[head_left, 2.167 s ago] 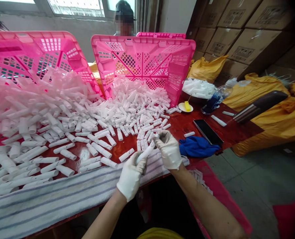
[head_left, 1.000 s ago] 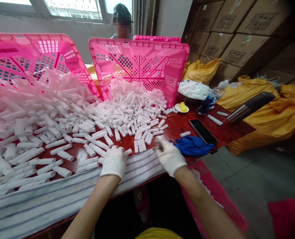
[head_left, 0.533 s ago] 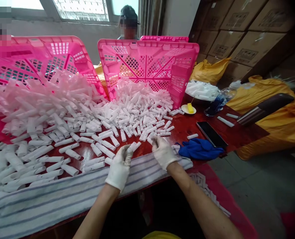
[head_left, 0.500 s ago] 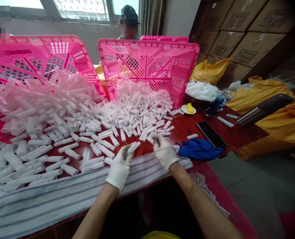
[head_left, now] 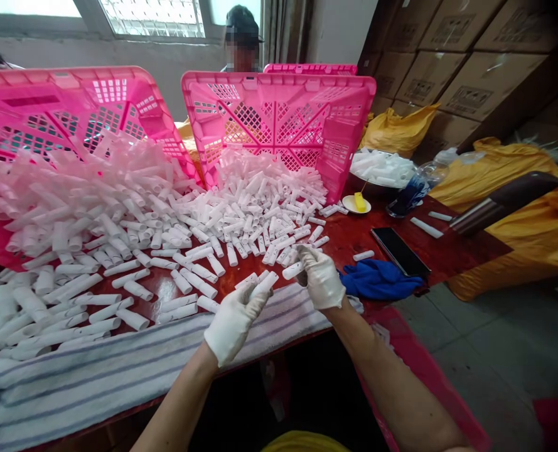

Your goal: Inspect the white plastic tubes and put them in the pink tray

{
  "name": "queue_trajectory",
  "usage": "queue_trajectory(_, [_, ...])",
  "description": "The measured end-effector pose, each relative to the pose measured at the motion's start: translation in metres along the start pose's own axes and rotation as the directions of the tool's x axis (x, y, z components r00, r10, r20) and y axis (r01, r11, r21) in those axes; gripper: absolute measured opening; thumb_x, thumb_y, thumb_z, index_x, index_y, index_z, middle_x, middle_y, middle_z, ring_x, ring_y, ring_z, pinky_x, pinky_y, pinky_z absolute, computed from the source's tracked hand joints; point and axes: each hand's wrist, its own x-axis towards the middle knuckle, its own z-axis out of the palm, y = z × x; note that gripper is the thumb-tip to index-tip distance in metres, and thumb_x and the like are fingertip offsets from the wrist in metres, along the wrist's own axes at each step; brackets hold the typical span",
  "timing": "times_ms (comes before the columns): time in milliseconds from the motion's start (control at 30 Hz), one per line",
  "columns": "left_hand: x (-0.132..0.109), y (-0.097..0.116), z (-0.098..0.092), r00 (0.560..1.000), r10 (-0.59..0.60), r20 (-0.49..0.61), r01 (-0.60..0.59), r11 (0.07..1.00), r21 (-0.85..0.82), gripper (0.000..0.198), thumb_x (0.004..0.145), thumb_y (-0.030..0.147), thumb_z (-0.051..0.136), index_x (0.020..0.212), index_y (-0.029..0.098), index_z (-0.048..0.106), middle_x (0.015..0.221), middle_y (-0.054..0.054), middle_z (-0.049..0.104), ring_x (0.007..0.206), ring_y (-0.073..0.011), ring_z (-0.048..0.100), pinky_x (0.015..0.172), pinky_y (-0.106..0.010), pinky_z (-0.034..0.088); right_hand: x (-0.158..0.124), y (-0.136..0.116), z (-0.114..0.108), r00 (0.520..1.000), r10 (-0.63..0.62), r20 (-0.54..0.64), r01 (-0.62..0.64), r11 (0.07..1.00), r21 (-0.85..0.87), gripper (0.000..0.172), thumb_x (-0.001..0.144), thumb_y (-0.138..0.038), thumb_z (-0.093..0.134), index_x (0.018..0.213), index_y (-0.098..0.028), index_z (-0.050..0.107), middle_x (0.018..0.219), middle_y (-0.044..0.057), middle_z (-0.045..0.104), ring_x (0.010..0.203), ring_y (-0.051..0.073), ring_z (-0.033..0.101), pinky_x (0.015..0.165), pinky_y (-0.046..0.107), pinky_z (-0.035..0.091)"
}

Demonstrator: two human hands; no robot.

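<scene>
My left hand, in a white glove, is closed round a white paper tube that points up and to the right; one or two more tubes show just behind its fingers. Facing it, my gloved right hand pinches another white tube at its right end. The two hands are a small gap apart, above the front edge of the red table. Beneath them lies a striped towel. A large heap of white tubes spreads behind and to the left of my hands.
Pink baskets lie tipped behind the heap. On the right are a blue cloth, a phone, a small dish with a yellow block, a bowl of tubes and a dark flask. A person is behind the baskets.
My left hand has moved slightly right, and the tube in it shows more. My right hand has lifted a little and turned, with a tube now visible in its fingers.
</scene>
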Motion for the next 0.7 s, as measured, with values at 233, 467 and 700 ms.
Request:
queue_trajectory(233, [0.001,-0.016,0.008,0.995,0.093,-0.03,-0.084,0.972,0.222,0.043,0.081,0.045,0.055,0.113,0.017,0.059,0.117,-0.008,0.062,0.107,-0.0211,0.056,0.093,-0.032,0.045,-0.011,-0.011,0.008,0.973,-0.192,0.125,0.228,0.85,-0.475,0.042,0.085,-0.05,0.042,0.062,-0.016,0.053,0.054,-0.002,0.046,0.051,0.01,0.039,0.05,0.023,0.031])
queue_trajectory(467, [0.001,-0.017,0.017,0.989,0.075,-0.129,-0.055,0.987,0.151,0.051,0.08,0.049,0.055,0.118,0.014,0.055,0.116,-0.01,0.062,0.107,-0.0207,0.058,0.095,-0.033,0.045,-0.027,-0.015,-0.002,0.967,-0.212,0.143,0.233,0.96,-0.154,0.04,0.089,-0.05,0.038,0.1,-0.016,0.057,0.069,0.0,0.051,0.061,0.012,0.048,0.057,0.023,0.04])
queue_trajectory(700, [-0.005,-0.02,0.018,0.859,0.418,-0.296,-0.239,0.838,0.491,0.037,0.08,0.04,0.057,0.108,0.015,0.061,0.109,-0.011,0.065,0.099,-0.023,0.061,0.094,-0.037,0.044,-0.028,-0.001,0.003,0.993,-0.109,0.049,0.111,0.993,-0.037,0.033,0.075,-0.048,0.061,0.077,-0.016,0.053,0.063,-0.003,0.048,0.054,0.008,0.041,0.05,0.02,0.035])
